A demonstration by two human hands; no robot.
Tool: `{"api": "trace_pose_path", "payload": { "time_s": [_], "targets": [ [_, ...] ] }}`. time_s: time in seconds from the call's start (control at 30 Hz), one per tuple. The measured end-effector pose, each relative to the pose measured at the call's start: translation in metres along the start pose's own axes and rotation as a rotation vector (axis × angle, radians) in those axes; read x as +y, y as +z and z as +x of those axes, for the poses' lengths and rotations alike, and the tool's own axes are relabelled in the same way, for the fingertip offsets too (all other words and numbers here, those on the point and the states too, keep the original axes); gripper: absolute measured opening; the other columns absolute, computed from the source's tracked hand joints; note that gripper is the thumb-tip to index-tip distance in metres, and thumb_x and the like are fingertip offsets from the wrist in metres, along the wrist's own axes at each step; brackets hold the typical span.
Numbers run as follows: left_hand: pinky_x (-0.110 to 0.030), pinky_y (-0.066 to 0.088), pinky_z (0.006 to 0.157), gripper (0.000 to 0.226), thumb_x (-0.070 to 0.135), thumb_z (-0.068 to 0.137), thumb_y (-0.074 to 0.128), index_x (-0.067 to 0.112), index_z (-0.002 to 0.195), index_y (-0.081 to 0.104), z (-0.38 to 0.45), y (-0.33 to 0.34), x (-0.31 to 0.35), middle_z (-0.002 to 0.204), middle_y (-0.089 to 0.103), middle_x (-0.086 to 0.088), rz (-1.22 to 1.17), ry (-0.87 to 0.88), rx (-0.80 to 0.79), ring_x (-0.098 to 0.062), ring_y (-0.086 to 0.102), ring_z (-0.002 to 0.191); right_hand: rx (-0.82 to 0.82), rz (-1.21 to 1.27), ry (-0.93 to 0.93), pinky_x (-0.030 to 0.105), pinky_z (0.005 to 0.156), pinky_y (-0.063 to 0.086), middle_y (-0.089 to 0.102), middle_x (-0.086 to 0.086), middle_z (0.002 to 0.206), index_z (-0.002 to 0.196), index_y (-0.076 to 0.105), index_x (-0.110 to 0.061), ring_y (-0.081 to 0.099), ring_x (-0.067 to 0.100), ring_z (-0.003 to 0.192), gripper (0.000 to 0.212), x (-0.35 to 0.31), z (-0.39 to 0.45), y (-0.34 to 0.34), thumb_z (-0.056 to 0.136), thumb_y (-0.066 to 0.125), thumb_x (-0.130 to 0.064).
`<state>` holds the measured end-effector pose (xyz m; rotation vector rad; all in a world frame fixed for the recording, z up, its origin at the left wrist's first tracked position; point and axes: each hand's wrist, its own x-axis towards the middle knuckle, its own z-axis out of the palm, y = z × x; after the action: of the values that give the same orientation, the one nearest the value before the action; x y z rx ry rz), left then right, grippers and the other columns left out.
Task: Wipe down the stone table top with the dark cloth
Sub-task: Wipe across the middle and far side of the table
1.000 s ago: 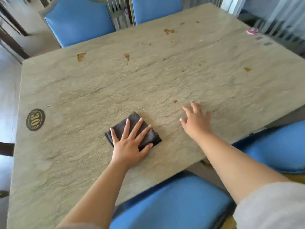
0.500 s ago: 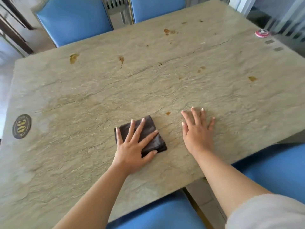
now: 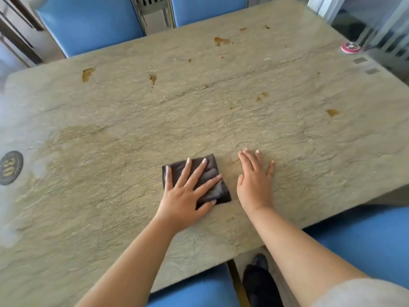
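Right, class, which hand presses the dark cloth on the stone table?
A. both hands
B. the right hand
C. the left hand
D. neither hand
C: the left hand lies flat with spread fingers on the dark cloth, while the right hand rests on the bare stone table beside it.

Two arms enter from the bottom edge, and both forearms are bare from the elbow down to the wrist. The left hand [image 3: 184,197] and the right hand [image 3: 254,185] wear nothing — no ring, no watch, no bracelet can be seen. The nails are short, with pale tips. At the lower right corner a light grey sleeve [image 3: 363,293] covers the right upper arm; its cloth looks soft and plain, without print. Below, between the arms, a black shoe [image 3: 259,282] shows — smooth and a little shiny on the toe.
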<state>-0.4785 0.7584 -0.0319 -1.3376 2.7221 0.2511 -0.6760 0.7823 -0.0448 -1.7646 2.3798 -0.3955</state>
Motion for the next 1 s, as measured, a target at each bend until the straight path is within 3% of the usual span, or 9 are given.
{"api": "trace_pose_path", "payload": {
  "time_s": [0.17, 0.27, 0.37, 0.47, 0.57, 0.63, 0.83, 0.9, 1.0],
  "targets": [
    [-0.069, -0.009, 0.11, 0.063, 0.072, 0.087, 0.02, 0.06, 0.145, -0.001, 0.027, -0.004, -0.019, 0.161, -0.016, 0.013, -0.072, -0.485, 0.02, -0.024, -0.022, 0.147, 0.024, 0.031, -0.315, 0.05, 0.11, 0.036, 0.055, 0.006, 0.138, 0.129, 0.059, -0.016, 0.049, 0.031, 0.13, 0.053, 0.046, 0.022, -0.018, 0.08, 0.061, 0.003],
    [-0.071, -0.011, 0.107, 0.063, 0.072, 0.088, 0.018, 0.057, 0.146, 0.0, 0.075, -0.013, 0.009, 0.161, -0.018, 0.011, -0.162, -0.679, 0.023, -0.028, -0.026, 0.145, -0.048, -0.092, -0.367, 0.056, 0.114, 0.023, 0.038, 0.007, 0.151, 0.139, 0.046, -0.025, 0.029, 0.028, 0.142, 0.047, 0.068, 0.036, -0.026, 0.091, 0.045, -0.021],
    [-0.07, -0.013, 0.108, 0.062, 0.068, 0.089, 0.018, 0.055, 0.147, -0.001, 0.079, -0.007, 0.059, 0.161, -0.018, 0.012, -0.12, -0.54, 0.033, -0.029, -0.027, 0.145, -0.093, -0.088, -0.317, 0.056, 0.116, 0.016, 0.032, 0.007, 0.155, 0.147, 0.036, -0.014, 0.023, 0.025, 0.145, 0.058, 0.069, 0.038, -0.02, 0.093, 0.022, -0.03],
    [-0.07, -0.009, 0.109, 0.062, 0.067, 0.091, 0.02, 0.054, 0.148, 0.0, 0.039, 0.005, 0.102, 0.162, -0.012, 0.011, -0.034, -0.265, 0.034, -0.028, -0.023, 0.146, -0.093, -0.078, -0.322, 0.056, 0.116, 0.015, 0.032, 0.006, 0.155, 0.147, 0.035, -0.011, 0.022, 0.024, 0.145, 0.058, 0.07, 0.039, -0.017, 0.092, 0.022, -0.023],
    [-0.071, 0.0, 0.111, 0.065, 0.067, 0.091, 0.031, 0.054, 0.148, 0.005, -0.001, 0.009, 0.082, 0.163, -0.004, 0.011, 0.048, -0.04, 0.018, -0.028, -0.012, 0.149, -0.07, -0.034, -0.337, 0.055, 0.117, 0.012, 0.03, 0.006, 0.155, 0.147, 0.034, -0.011, 0.02, 0.024, 0.146, 0.058, 0.072, 0.039, -0.018, 0.089, 0.032, -0.015],
    [-0.071, 0.003, 0.111, 0.066, 0.069, 0.089, 0.033, 0.055, 0.148, 0.006, -0.007, 0.007, 0.057, 0.163, -0.003, 0.013, 0.064, -0.091, 0.013, -0.025, -0.012, 0.15, -0.051, -0.013, -0.342, 0.054, 0.118, 0.01, 0.029, 0.007, 0.156, 0.147, 0.033, -0.01, 0.019, 0.024, 0.146, 0.059, 0.073, 0.039, -0.016, 0.088, 0.035, -0.012],
    [-0.069, -0.013, 0.109, 0.061, 0.069, 0.09, 0.02, 0.056, 0.147, 0.002, 0.093, -0.013, 0.041, 0.161, -0.013, 0.015, -0.145, -0.712, 0.052, -0.026, -0.022, 0.147, -0.007, 0.161, -0.323, 0.05, 0.119, 0.008, 0.033, 0.01, 0.154, 0.149, 0.027, -0.007, 0.021, 0.023, 0.146, 0.062, 0.078, 0.041, -0.015, 0.089, 0.038, 0.006],
    [-0.069, -0.013, 0.109, 0.06, 0.067, 0.091, 0.018, 0.055, 0.147, 0.001, 0.12, -0.015, 0.057, 0.161, -0.015, 0.014, -0.16, -0.714, 0.029, -0.027, -0.024, 0.146, -0.001, 0.228, -0.321, 0.048, 0.12, 0.009, 0.034, 0.012, 0.152, 0.149, 0.026, -0.006, 0.023, 0.024, 0.145, 0.06, 0.08, 0.042, -0.016, 0.09, 0.029, 0.001],
    [-0.066, -0.013, 0.11, 0.059, 0.065, 0.092, 0.019, 0.053, 0.147, 0.003, 0.112, -0.01, 0.089, 0.161, -0.011, 0.017, -0.113, -0.486, 0.048, -0.024, -0.021, 0.147, 0.019, 0.378, -0.286, 0.042, 0.12, 0.01, 0.034, 0.015, 0.152, 0.148, 0.028, -0.004, 0.023, 0.026, 0.145, 0.057, 0.083, 0.044, -0.018, 0.091, 0.026, 0.0]
  ]
}}
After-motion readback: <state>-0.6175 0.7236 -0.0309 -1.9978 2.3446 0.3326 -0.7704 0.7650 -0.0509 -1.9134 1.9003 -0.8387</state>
